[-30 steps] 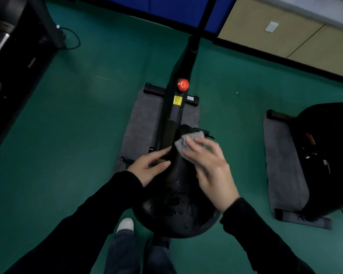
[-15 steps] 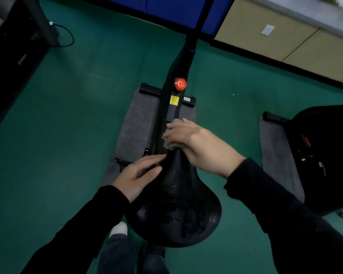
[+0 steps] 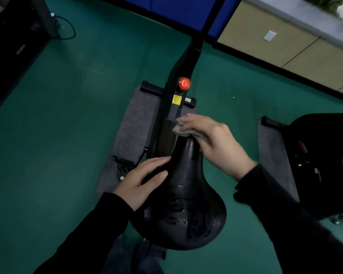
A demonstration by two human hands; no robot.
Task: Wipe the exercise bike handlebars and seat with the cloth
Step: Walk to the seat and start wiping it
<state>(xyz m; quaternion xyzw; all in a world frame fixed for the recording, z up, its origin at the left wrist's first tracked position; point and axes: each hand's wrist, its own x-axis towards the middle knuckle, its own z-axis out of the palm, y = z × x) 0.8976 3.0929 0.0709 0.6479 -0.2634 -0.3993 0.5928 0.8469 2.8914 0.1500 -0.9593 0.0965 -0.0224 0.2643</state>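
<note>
The black bike seat (image 3: 183, 204) fills the lower middle of the view, its worn surface cracked and its narrow nose pointing away from me. My right hand (image 3: 210, 143) covers the nose and grips a small grey cloth (image 3: 178, 129), which peeks out under the fingers. My left hand (image 3: 141, 180) rests flat against the seat's left side with fingers straight. The black bike frame (image 3: 183, 66) with a red knob (image 3: 184, 83) runs away from the seat. The handlebars are out of view.
The bike stands on a grey mat (image 3: 135, 127) on a green floor (image 3: 67, 125). A second black machine (image 3: 325, 159) on its own mat sits to the right. Dark equipment (image 3: 12, 42) and a cable lie at the upper left; beige cabinets (image 3: 297, 46) line the far wall.
My right hand slid the cloth forward from the seat's middle to its nose tip and turned over it. My left hand stayed on the seat's left side.
</note>
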